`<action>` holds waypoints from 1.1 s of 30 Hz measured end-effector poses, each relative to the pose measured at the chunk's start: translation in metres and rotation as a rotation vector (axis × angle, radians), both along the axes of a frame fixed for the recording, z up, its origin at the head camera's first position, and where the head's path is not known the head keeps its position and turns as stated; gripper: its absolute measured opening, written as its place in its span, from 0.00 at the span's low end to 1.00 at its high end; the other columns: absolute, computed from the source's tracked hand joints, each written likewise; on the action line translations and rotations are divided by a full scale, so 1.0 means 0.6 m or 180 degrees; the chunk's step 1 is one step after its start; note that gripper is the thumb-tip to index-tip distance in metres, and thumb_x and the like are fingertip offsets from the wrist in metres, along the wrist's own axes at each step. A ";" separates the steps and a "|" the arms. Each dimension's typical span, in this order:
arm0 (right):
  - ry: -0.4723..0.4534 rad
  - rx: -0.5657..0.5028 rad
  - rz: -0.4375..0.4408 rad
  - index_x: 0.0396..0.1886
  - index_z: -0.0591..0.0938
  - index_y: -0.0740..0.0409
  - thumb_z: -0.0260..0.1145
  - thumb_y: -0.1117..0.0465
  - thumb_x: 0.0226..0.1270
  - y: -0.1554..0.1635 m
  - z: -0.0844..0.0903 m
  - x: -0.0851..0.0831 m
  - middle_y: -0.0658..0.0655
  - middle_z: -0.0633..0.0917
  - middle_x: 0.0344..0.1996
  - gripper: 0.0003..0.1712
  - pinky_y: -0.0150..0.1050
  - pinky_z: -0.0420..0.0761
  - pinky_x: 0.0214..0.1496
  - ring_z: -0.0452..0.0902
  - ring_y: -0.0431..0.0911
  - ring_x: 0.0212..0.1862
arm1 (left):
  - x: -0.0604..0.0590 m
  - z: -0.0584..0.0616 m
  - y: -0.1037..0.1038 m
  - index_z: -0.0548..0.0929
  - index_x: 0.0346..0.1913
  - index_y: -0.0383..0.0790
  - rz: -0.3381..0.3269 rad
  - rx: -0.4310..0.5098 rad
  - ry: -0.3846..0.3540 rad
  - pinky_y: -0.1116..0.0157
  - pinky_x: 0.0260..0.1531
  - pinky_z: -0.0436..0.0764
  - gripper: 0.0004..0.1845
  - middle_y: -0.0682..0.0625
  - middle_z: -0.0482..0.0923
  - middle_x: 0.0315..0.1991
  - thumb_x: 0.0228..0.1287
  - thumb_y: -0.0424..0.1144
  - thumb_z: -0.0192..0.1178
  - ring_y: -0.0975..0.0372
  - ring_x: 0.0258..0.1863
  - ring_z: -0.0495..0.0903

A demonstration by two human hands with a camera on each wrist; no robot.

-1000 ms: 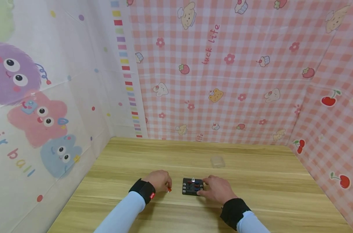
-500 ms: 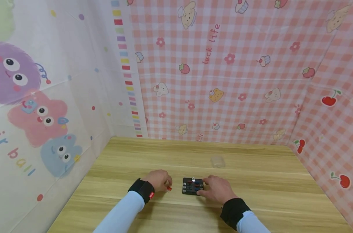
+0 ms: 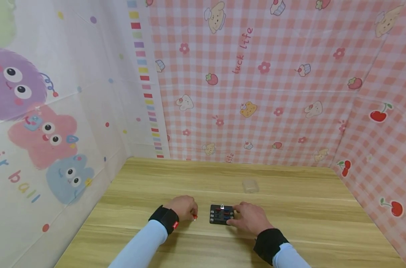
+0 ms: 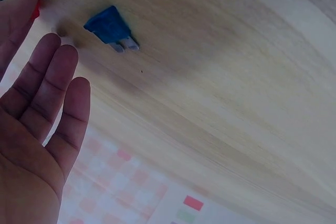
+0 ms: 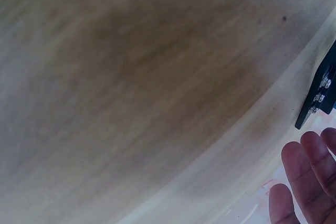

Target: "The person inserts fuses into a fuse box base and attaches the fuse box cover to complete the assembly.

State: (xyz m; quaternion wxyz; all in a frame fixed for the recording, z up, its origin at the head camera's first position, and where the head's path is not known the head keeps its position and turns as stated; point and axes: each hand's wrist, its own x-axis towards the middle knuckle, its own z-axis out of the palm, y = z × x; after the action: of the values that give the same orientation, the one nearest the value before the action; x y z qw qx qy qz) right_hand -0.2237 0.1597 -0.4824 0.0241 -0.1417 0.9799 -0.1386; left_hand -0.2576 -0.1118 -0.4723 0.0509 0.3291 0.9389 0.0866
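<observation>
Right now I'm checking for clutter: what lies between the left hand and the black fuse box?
Only bare wood table separates the left hand, pinching a red fuse, from the fuse box, per the head view.

Light was bright, soft and even in the head view, which stayed sharp but bowed toward its edges. Soft shadows darkened the pale wooden tabletop (image 5: 131, 77) in both wrist views. The right wrist view was smeared, while the small blue plastic blade fuse (image 4: 109, 26) looked slightly soft.
</observation>
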 end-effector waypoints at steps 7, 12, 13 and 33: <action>-0.0013 -0.0004 -0.0011 0.52 0.86 0.56 0.75 0.38 0.53 0.000 0.002 0.000 0.52 0.84 0.40 0.34 0.49 0.78 0.46 0.78 0.47 0.39 | 0.000 -0.003 0.001 0.84 0.24 0.48 0.0075 -0.0039 0.0032 0.68 0.30 0.71 0.10 0.62 0.72 0.21 0.50 0.38 0.77 0.68 0.25 0.68; 0.0015 0.0003 0.0000 0.52 0.86 0.55 0.75 0.38 0.53 0.000 -0.001 0.000 0.52 0.84 0.39 0.33 0.49 0.78 0.46 0.79 0.47 0.39 | -0.001 -0.002 0.002 0.83 0.23 0.49 0.0111 -0.0023 -0.0001 0.68 0.30 0.71 0.11 0.62 0.72 0.21 0.50 0.38 0.77 0.68 0.24 0.69; 0.0018 0.0005 0.0001 0.52 0.86 0.55 0.75 0.38 0.53 0.000 -0.001 0.000 0.52 0.84 0.40 0.33 0.49 0.78 0.46 0.79 0.47 0.39 | -0.002 -0.002 0.002 0.83 0.22 0.49 0.0107 -0.0030 0.0007 0.68 0.30 0.72 0.11 0.62 0.72 0.21 0.50 0.38 0.77 0.68 0.24 0.69; 0.0065 0.0084 0.0057 0.52 0.86 0.55 0.74 0.39 0.55 -0.008 0.002 0.000 0.53 0.85 0.41 0.32 0.49 0.78 0.47 0.80 0.48 0.42 | -0.005 0.005 -0.001 0.82 0.21 0.49 0.0080 -0.0011 0.0005 0.68 0.29 0.71 0.12 0.63 0.73 0.21 0.48 0.37 0.77 0.69 0.24 0.69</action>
State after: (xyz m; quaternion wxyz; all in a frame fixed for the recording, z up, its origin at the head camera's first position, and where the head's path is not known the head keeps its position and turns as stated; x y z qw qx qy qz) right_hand -0.2235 0.1552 -0.4813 0.0173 -0.1515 0.9805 -0.1241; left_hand -0.2606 -0.1124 -0.4691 0.0497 0.3173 0.9432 0.0852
